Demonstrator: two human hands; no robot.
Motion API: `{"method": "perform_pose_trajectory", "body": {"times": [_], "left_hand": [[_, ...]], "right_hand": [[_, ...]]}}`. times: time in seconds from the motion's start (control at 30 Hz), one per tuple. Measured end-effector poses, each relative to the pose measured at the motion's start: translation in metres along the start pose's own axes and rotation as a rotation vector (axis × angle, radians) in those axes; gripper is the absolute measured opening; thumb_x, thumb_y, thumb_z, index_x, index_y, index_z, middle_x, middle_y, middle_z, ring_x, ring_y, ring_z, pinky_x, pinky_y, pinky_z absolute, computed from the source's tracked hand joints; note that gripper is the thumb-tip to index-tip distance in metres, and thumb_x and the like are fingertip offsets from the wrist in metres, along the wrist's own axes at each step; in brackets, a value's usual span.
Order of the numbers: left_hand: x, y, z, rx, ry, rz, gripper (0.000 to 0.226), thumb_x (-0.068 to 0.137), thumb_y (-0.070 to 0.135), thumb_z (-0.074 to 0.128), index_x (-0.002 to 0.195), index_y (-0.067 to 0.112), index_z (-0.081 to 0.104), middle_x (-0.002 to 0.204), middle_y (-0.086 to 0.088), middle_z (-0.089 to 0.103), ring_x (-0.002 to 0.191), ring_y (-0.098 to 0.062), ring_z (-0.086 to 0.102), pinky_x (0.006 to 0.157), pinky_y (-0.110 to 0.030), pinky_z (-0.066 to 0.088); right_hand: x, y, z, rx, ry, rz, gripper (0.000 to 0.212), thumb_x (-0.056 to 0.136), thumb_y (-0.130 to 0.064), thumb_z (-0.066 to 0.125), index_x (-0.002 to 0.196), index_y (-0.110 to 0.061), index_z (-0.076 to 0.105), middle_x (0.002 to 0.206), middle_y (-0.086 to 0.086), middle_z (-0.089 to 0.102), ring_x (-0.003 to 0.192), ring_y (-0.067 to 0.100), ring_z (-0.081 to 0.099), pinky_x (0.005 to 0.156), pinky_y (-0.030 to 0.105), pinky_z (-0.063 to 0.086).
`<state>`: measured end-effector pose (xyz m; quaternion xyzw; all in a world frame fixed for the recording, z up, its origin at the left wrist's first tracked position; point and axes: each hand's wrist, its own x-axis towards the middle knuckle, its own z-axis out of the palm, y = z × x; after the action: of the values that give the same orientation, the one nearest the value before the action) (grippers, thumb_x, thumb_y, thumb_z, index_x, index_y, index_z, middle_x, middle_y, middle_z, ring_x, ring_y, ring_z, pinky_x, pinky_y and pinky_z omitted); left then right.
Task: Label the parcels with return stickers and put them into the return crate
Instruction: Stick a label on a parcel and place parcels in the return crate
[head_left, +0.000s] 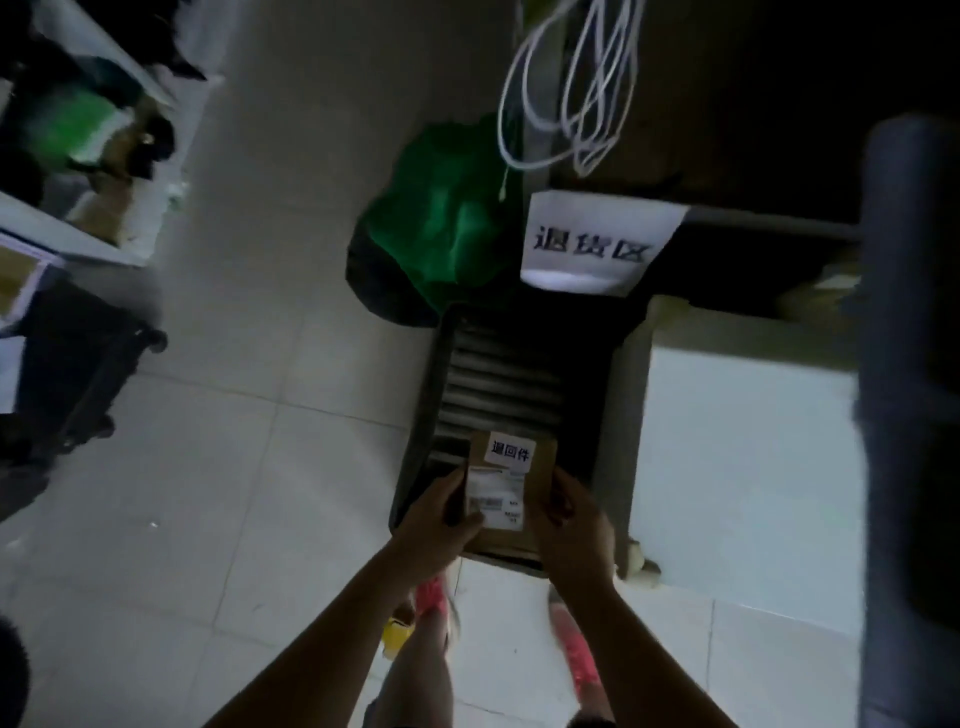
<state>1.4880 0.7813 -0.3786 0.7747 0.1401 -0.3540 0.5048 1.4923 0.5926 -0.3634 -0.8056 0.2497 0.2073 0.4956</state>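
Labelling is done for this parcel; the drop into the crate is not.

Left hand (441, 525) grips the parcel (511, 483) by its left edge, thumb curled over the printed shipping label (496, 501). Right hand (571, 525) grips the right edge, fingers wrapped round it. So the parcel sits between the two hands, w/ its far end sticking out past the fingertips. At that far end, just beyond the left thumb, is the white return sticker (510, 452), stuck flat on the top face.

Under and beyond the hands is the dark crate (426, 415). The parcel is held over its near end. The frame is dim and blurred, so it's prob. above the bottom rather than resting on it, but I can't tell. The crate's ribbed bottom (504, 374) shows past the parcel.

Further out from the hands, a white paper sign (597, 244) hangs over the crate's far end. A green bag (447, 218) is to the left of the sign, and white cables (571, 93) dangle above both.

Left to do: lower the parcel, let go, then any more parcels. None are in view, so I can't tell how many remain.
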Motion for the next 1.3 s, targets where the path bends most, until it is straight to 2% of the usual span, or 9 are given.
{"method": "perform_pose_trajectory", "body": {"times": [0.17, 0.37, 0.5, 0.6, 0.73, 0.83, 0.93, 1.03, 1.3], "left_hand": [[0.11, -0.103, 0.011, 0.047, 0.005, -0.003, 0.056, 0.094, 0.021, 0.069, 0.145, 0.027, 0.047, 0.13, 0.008, 0.064, 0.12, -0.006, 0.06, 0.094, -0.023, 0.055], [0.219, -0.228, 0.078, 0.095, 0.062, -0.075, 0.062, 0.092, 0.021, 0.072, 0.149, 0.021, 0.046, 0.131, 0.007, 0.059, 0.117, -0.011, 0.058, 0.098, -0.024, 0.046], [0.264, -0.292, 0.132, 0.096, 0.026, -0.062, 0.054, 0.092, 0.012, 0.07, 0.141, 0.024, 0.052, 0.124, 0.012, 0.063, 0.115, -0.004, 0.059, 0.089, -0.006, 0.041], [0.283, -0.324, 0.161, 0.048, 0.013, -0.09, 0.055, 0.085, 0.001, 0.07, 0.133, 0.025, 0.059, 0.122, 0.005, 0.068, 0.113, -0.008, 0.064, 0.096, -0.027, 0.055], [0.285, -0.342, 0.162, 0.038, 0.025, -0.073, 0.054, 0.082, -0.002, 0.076, 0.128, 0.021, 0.062, 0.113, 0.011, 0.065, 0.103, 0.005, 0.063, 0.084, -0.016, 0.054], [0.268, -0.327, 0.139, 0.178, -0.005, -0.082, 0.065, 0.086, 0.01, 0.077, 0.145, 0.015, 0.05, 0.129, 0.012, 0.059, 0.118, -0.001, 0.055, 0.092, -0.005, 0.042], [0.24, -0.283, 0.102, 0.488, 0.033, -0.001, 0.07, 0.09, 0.022, 0.072, 0.152, 0.015, 0.04, 0.15, -0.008, 0.049, 0.137, -0.025, 0.048, 0.114, -0.035, 0.039], [0.2, -0.209, 0.049, 0.77, 0.193, 0.18, 0.06, 0.088, 0.024, 0.067, 0.145, 0.016, 0.048, 0.142, -0.01, 0.053, 0.129, -0.03, 0.052, 0.104, -0.046, 0.048], [0.043, 0.023, -0.086, 1.147, 0.443, 0.48, 0.055, 0.085, 0.027, 0.067, 0.136, 0.016, 0.052, 0.134, -0.008, 0.053, 0.122, -0.028, 0.05, 0.095, -0.039, 0.045]], "right_hand": [[0.087, 0.08, 0.084, -0.144, 0.091, 0.1, 0.033, 0.097, -0.054, 0.058, 0.119, -0.033, 0.069, 0.095, -0.013, 0.075, 0.078, 0.005, 0.069, 0.05, 0.007, 0.04], [0.176, 0.216, 0.167, -0.329, 0.014, 0.207, 0.058, 0.087, -0.029, 0.076, 0.141, -0.026, 0.055, 0.118, 0.007, 0.073, 0.102, 0.031, 0.069, 0.084, 0.039, 0.057], [0.206, 0.295, 0.195, -0.478, -0.036, 0.19, 0.065, 0.094, -0.025, 0.069, 0.152, -0.018, 0.04, 0.123, 0.012, 0.068, 0.095, 0.029, 0.069, 0.066, 0.024, 0.051], [0.211, 0.334, 0.205, -0.511, -0.078, 0.263, 0.048, 0.095, -0.025, 0.068, 0.14, -0.015, 0.054, 0.1, 0.006, 0.07, 0.071, 0.011, 0.061, 0.046, 0.01, 0.041], [0.205, 0.348, 0.217, -0.461, 0.023, 0.239, 0.047, 0.097, -0.019, 0.065, 0.14, -0.014, 0.049, 0.116, 0.007, 0.069, 0.092, 0.021, 0.066, 0.061, 0.02, 0.047], [0.187, 0.332, 0.208, -0.528, 0.045, 0.245, 0.049, 0.102, -0.022, 0.054, 0.148, -0.017, 0.04, 0.122, 0.01, 0.066, 0.102, 0.03, 0.066, 0.07, 0.035, 0.053], [0.164, 0.282, 0.186, -0.659, 0.004, 0.183, 0.063, 0.096, -0.024, 0.056, 0.154, -0.021, 0.032, 0.135, 0.014, 0.055, 0.117, 0.037, 0.059, 0.084, 0.05, 0.057], [0.136, 0.214, 0.157, -0.747, -0.026, 0.025, 0.065, 0.09, -0.025, 0.062, 0.15, -0.023, 0.038, 0.14, 0.008, 0.051, 0.122, 0.035, 0.056, 0.086, 0.049, 0.057], [0.026, -0.029, 0.038, -0.966, 0.144, -0.191, 0.062, 0.086, -0.026, 0.066, 0.144, -0.027, 0.045, 0.152, -0.002, 0.043, 0.134, 0.023, 0.046, 0.104, 0.044, 0.043]]}}
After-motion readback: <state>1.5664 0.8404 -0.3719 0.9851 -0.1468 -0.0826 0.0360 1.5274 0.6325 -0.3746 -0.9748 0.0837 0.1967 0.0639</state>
